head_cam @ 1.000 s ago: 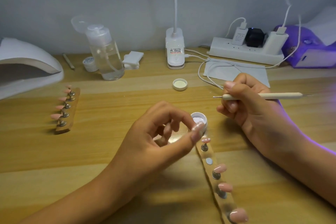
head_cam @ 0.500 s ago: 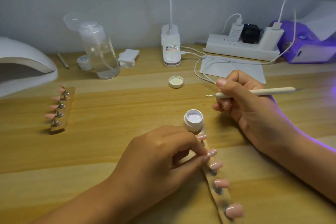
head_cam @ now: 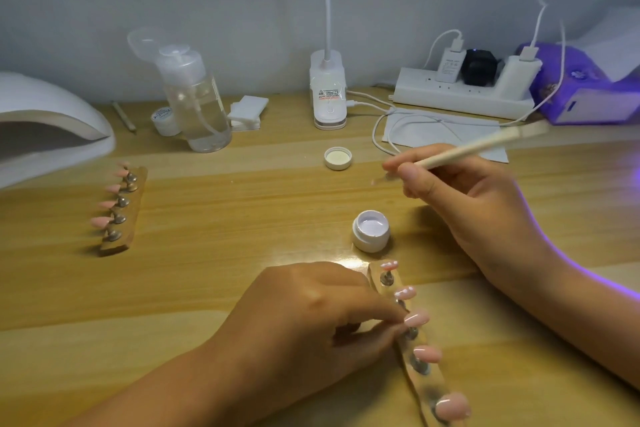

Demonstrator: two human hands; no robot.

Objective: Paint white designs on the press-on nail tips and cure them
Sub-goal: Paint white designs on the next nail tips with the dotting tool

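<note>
A clear holder strip [head_cam: 429,388] with several pink nail tips on metal studs lies at the front centre. My left hand [head_cam: 311,315] pinches the stud under the third nail tip [head_cam: 417,318]. The second tip [head_cam: 405,293] shows white marks. An open white jar of white gel [head_cam: 371,230] stands just beyond the strip. My right hand [head_cam: 460,198] holds a cream dotting pen [head_cam: 481,147] raised above the table, its blurred point aimed left.
A second strip of pink nail tips [head_cam: 119,211] lies at the left, by a white curing lamp [head_cam: 45,135]. The jar's lid [head_cam: 338,158], a pump bottle [head_cam: 195,104], a desk lamp base [head_cam: 328,94], a power strip [head_cam: 464,94] and a purple lamp [head_cam: 588,90] stand behind.
My left hand moved from the gel jar down to the strip, set a marked tip on a stud and shifted to the third stud. My right hand tilted the pen's tail upward.
</note>
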